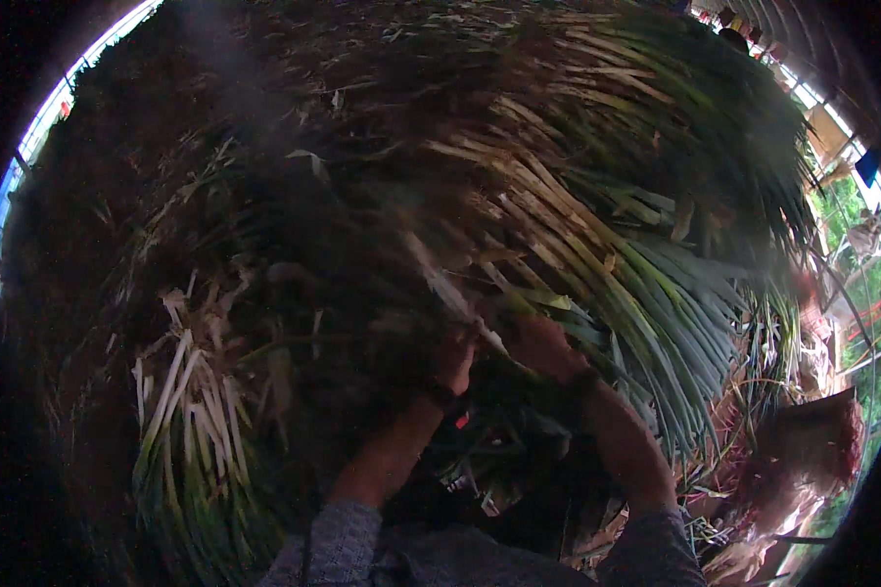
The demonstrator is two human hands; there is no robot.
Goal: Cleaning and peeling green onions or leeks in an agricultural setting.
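A single green onion (pixel 439 279) with a pale stem slants down between my two hands at the centre. My left hand (pixel 454 358) is closed around its lower part, with a dark band on the wrist. Close on the other side, my right hand (pixel 546 346) is curled against the same stalk; its fingertips are in shadow. Right beside it lies a large bundle of green onions (pixel 597 259), white stems toward the upper left and green leaves fanning to the lower right.
A smaller bunch of green onions (pixel 191 411) lies at the left. More onions with dry, brown skins (pixel 392 88) pile up at the far side. At the lower right stand a brown, box-like object (pixel 803 440) and reddish netting (pixel 724 430). Bright greenery shows beyond the right edge.
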